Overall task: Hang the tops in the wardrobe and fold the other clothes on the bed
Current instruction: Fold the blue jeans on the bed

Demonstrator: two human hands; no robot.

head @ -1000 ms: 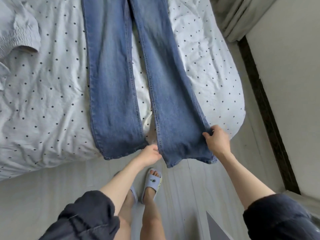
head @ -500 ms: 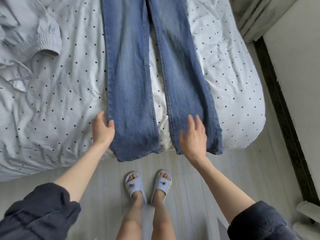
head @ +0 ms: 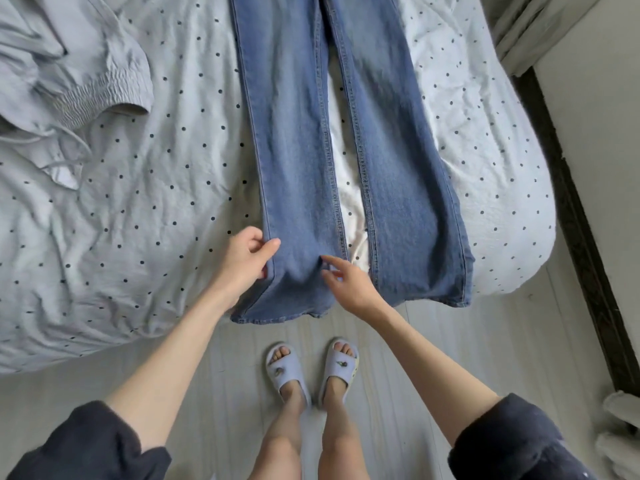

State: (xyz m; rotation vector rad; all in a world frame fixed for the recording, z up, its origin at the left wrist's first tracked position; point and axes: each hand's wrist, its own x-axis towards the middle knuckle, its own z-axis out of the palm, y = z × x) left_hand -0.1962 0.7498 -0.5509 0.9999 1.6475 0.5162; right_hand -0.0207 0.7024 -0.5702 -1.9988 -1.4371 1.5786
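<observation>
One gray top (head: 69, 64) lies on the bed (head: 138, 209), left of the one pair of jeans (head: 311, 150). The left hand (head: 244, 268) pinches the jeans' left leg edge near the hem. The right hand (head: 349, 285), fingers spread, reaches for that leg. Jeans look thick and floppy; best held by the hems.

Your blue jeans (head: 301, 161) lie flat on the polka-dot bed (head: 145, 209), legs slightly apart, hems hanging over the edge. A pale grey top (head: 69, 71) sits crumpled at the far left.
</observation>
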